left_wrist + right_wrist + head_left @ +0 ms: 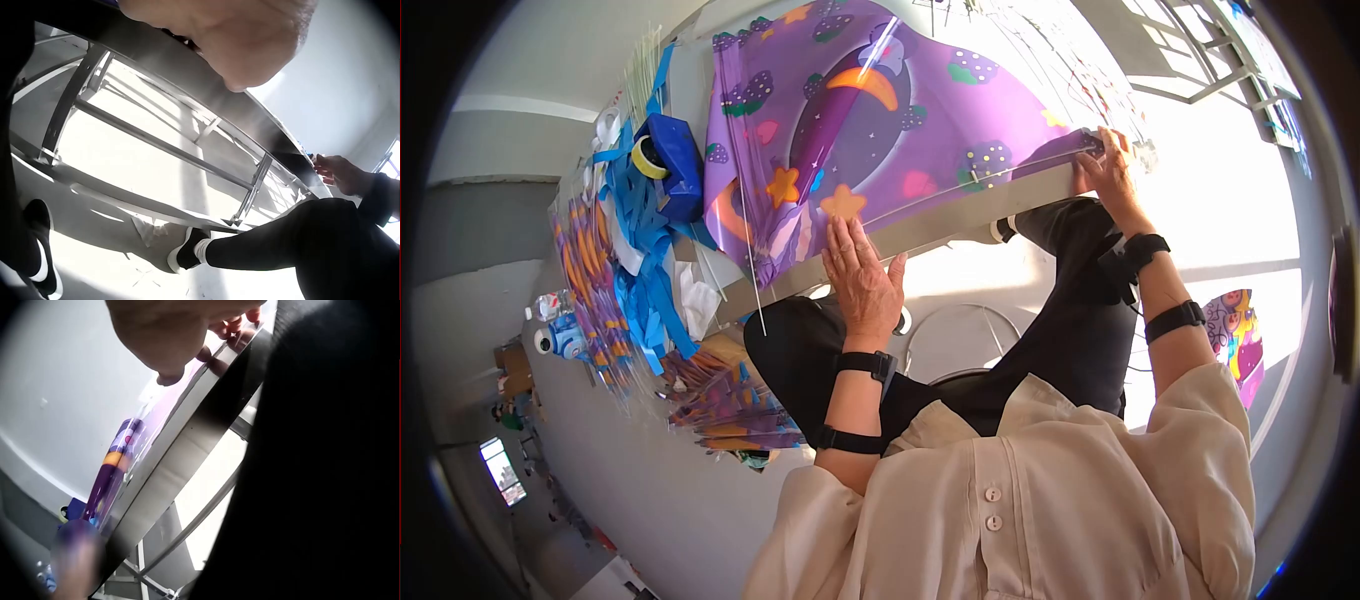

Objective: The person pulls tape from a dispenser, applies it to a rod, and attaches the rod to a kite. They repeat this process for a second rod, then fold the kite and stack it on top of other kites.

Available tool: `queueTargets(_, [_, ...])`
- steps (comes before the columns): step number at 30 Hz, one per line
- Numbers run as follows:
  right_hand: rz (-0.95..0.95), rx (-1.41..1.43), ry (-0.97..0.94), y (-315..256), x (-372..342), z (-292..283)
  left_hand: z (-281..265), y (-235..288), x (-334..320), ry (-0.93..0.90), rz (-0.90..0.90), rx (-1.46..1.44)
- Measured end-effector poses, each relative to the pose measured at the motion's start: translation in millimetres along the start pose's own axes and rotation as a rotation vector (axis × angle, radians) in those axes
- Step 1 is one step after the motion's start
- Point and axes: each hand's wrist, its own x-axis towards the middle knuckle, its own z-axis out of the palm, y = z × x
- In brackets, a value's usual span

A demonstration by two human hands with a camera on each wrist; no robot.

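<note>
A glossy purple plastic sheet point(960, 120), printed with stars, strawberries and a moon, lies spread on the table. Its left part is folded up in a curling crease. My left hand point(865, 275) rests flat near the sheet's front edge, fingers straight over a printed orange star. At the sheet's right corner, my right hand point(1115, 178) has its thumb and fingers bent around the edge, pinching it; the fingertips are partly hidden. One thin white rod point(980, 186) runs along the front edge between the hands. Another thin rod point(752, 255) crosses the left side and sticks out past the table.
A blue tape dispenser point(675, 165) stands left of the sheet, beside tangled blue ribbons point(640, 300). Bundles of purple-and-orange printed pieces point(595, 280) hang at the far left. The table's metal edge point(960, 232) runs above my knees. Metal legs and crossbars point(162, 144) stand underneath.
</note>
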Motion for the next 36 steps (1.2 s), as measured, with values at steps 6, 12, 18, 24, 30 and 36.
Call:
queueTargets(6, [0.33,0.374,-0.369,8.2,53.2,-12.8,-4.1,-7.4,2.7,0.112,0.02,-0.224])
queueTargets(12, [0.211,0.141,-0.32,-19.8,55.8,-25.1,1.9,-11.4,3.6,0.165,0.019,-0.243])
queueTargets(18, [0.307,0.19,-0.368,-16.6,67.1,-38.1,-1.8,-12.5,4.9,0.17,0.043,-0.282])
queueTargets(24, [0.183,0.103,-0.47,-6.1,59.2,-21.4,-1.5,-13.1,3.5,0.173,0.035,-0.279])
queueTargets(30, [0.527,0.508,-0.537,-30.3,59.6,-68.3,-7.6,-15.3,4.5,0.186,0.083,-0.283])
queueTargets(36, [0.419,0.808,-0.653,-41.2,56.4,-104.4,-16.8,-11.0,8.8,0.255,0.083,-0.206])
